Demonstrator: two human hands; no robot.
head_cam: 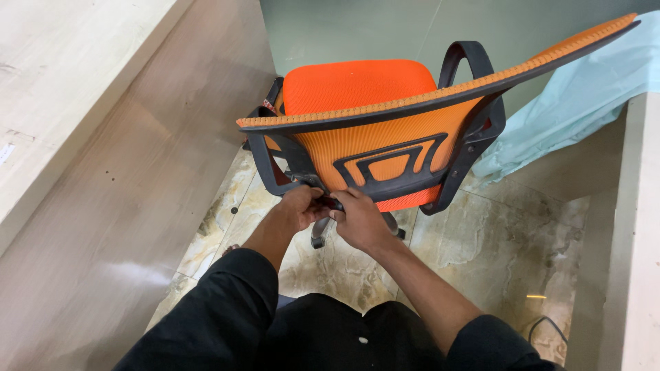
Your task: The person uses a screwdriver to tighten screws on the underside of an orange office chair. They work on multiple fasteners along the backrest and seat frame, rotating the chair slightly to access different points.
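Note:
An orange mesh office chair [385,141] with a black frame and armrests stands in front of me, its back toward me. My left hand [300,206] and my right hand [357,220] meet at the bottom of the backrest, where it joins the seat. Both hands close around a small dark part there; the fingers hide what it is. The chair's grey base [320,237] shows below my hands.
A pale wooden desk panel [103,172] runs along the left. Another wooden panel [636,233] stands at the right. A light blue cloth [584,103] hangs behind the chair. The floor [495,254] is marbled tile, with a black cable [546,326] at lower right.

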